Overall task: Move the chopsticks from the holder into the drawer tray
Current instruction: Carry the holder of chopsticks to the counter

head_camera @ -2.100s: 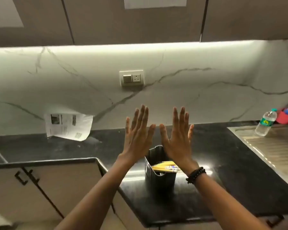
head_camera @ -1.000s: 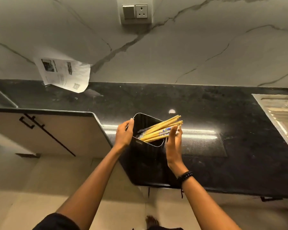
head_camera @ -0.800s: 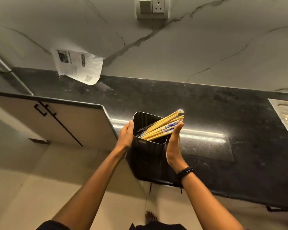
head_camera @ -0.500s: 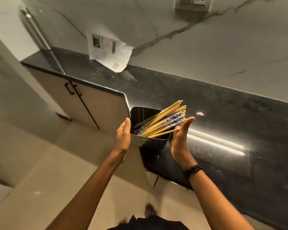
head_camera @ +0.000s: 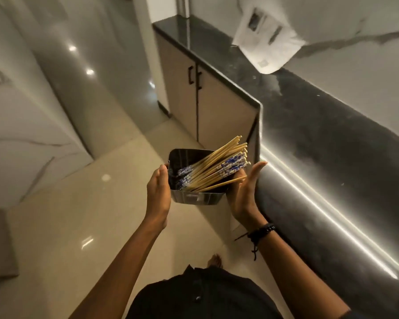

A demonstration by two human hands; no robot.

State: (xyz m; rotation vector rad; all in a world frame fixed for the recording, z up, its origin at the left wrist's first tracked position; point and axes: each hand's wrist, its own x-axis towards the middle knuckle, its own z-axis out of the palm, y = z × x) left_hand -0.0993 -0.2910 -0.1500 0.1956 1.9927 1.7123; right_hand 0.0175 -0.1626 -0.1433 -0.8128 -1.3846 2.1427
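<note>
A shiny dark metal holder (head_camera: 195,199) is held in the air over the floor, off the counter. Several yellow chopsticks (head_camera: 217,166), some with blue-and-white patterned ends, lean to the right out of its top. My left hand (head_camera: 158,194) presses flat against the holder's left side. My right hand (head_camera: 244,192) presses its right side, palm up under the protruding chopstick ends, with a black bead bracelet on the wrist. No drawer or tray is in view.
The black counter (head_camera: 320,143) runs along the right, its corner just beyond the holder. Beige cabinet doors with black handles (head_camera: 194,79) stand beyond. A paper sheet (head_camera: 265,40) hangs on the marble wall. Glossy tiled floor (head_camera: 67,215) spreads left and below.
Both hands dropped from in front of the wall, clasped the holder and lifted it off the counter. The view has turned left; the holder now hangs over the floor.
</note>
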